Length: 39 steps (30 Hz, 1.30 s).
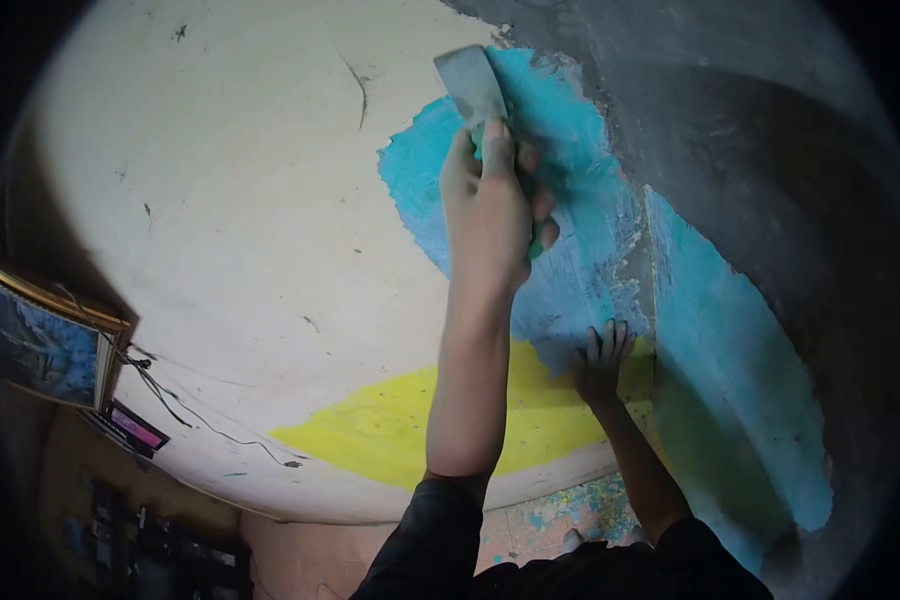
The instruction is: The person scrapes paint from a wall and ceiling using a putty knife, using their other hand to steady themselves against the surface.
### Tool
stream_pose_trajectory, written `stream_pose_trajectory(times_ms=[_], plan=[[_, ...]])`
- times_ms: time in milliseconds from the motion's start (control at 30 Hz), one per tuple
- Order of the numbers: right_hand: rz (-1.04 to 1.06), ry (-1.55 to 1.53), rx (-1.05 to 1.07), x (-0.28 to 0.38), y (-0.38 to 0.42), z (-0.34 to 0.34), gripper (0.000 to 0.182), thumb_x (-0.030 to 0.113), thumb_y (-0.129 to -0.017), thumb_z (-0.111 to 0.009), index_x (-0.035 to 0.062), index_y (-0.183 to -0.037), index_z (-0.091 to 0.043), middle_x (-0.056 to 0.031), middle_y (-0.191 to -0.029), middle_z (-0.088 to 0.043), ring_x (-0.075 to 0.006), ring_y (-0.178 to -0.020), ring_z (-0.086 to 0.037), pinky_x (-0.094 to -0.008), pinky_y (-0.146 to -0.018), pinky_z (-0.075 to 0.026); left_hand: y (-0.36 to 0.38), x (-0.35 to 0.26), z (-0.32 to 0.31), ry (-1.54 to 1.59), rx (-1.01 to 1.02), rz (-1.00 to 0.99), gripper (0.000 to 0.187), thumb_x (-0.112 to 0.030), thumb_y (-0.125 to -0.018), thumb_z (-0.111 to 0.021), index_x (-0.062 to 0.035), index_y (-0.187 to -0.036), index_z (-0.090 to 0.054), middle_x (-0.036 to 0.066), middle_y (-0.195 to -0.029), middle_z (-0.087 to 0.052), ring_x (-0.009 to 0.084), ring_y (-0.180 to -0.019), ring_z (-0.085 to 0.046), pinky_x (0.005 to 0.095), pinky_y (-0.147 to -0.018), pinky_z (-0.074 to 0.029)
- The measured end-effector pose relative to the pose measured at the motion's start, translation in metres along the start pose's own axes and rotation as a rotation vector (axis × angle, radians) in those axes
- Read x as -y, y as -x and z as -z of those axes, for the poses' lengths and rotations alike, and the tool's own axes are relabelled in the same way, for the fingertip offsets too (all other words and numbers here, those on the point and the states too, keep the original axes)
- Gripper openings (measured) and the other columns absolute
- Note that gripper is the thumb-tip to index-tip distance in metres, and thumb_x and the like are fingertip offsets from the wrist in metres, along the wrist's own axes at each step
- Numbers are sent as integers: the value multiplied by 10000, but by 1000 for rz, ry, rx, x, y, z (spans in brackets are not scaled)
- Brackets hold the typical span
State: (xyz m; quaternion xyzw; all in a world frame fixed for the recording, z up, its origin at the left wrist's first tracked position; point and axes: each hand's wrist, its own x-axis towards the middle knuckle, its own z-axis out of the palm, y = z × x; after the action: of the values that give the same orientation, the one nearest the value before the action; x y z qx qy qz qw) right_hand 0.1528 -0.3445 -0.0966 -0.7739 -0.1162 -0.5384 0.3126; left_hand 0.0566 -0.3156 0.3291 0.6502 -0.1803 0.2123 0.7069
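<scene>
My left hand (490,200) is raised high on the wall, its fingers wrapped round the green handle of a paint scraper (470,82). The scraper's wide metal blade points up and left, over the boundary between cream paint (250,180) and a ragged turquoise patch (560,120). Part of the handle is hidden in my grip. Lower and to the right, my right hand (602,362) rests against the wall with its fingers spread, near the lower edge of the turquoise patch and a yellow area (390,410). Nothing shows in it.
A grey wall section (690,130) and another turquoise strip (750,320) lie to the right, past the corner. Paint flakes (580,510) litter the floor below. A framed picture (50,340) hangs at the left, near a loose cable (220,435). Dark items (160,550) stand at lower left.
</scene>
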Motion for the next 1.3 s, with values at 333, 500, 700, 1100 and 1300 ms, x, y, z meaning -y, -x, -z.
stream_pose_trajectory(times_ms=[333, 500, 700, 1100, 1300], plan=[[69, 43, 161, -4, -4, 20, 478, 332, -912, -604, 78, -1305, -504, -269, -1445, -348, -539, -1362, -263, -730, -1066, -173, 134, 175, 45, -33, -180, 243, 338, -399, -1052, -407, -66, -1065, -461, 35, -724, -496, 105, -449, -474, 250, -378, -383], [124, 55, 185, -7, -3, 20, 553, 380, -940, -572, 30, -1359, -481, -295, -1508, -259, -565, -1394, -166, -720, -1091, -117, 208, 248, 65, 24, -229, 446, 365, -427, -1047, -409, -69, -1075, -472, 14, -692, -492, 90, -451, -465, 236, -400, -387], [-13, -114, 272, 0, 2, 33, 650, 370, -988, -495, 23, -1504, -304, -281, -1575, -150, -540, -1440, -54, -698, -1103, 6, 203, 235, 85, -287, -227, 365, 280, -277, -1014, -547, -4, -1038, -604, 35, -653, -565, 77, -503, -515, 231, -463, -395], [-224, -557, 385, 36, -43, 114, 404, 163, -995, -458, 8, -1363, -523, -212, -1435, -457, -365, -1355, -400, -457, -1116, -263, 227, 263, 46, 48, -324, 522, 489, -449, -1054, -366, -13, -904, -528, 18, -513, -446, 103, -341, -405, 246, -306, -299], [-617, -843, 574, 66, -45, 103, 246, 174, -945, -632, -12, -1105, -643, -132, -937, -698, -165, -845, -661, -302, -761, -502, 233, 288, 58, 151, -369, 531, 535, -469, -1060, -314, -10, -934, -557, 29, -579, -507, 97, -404, -445, 239, -355, -330]])
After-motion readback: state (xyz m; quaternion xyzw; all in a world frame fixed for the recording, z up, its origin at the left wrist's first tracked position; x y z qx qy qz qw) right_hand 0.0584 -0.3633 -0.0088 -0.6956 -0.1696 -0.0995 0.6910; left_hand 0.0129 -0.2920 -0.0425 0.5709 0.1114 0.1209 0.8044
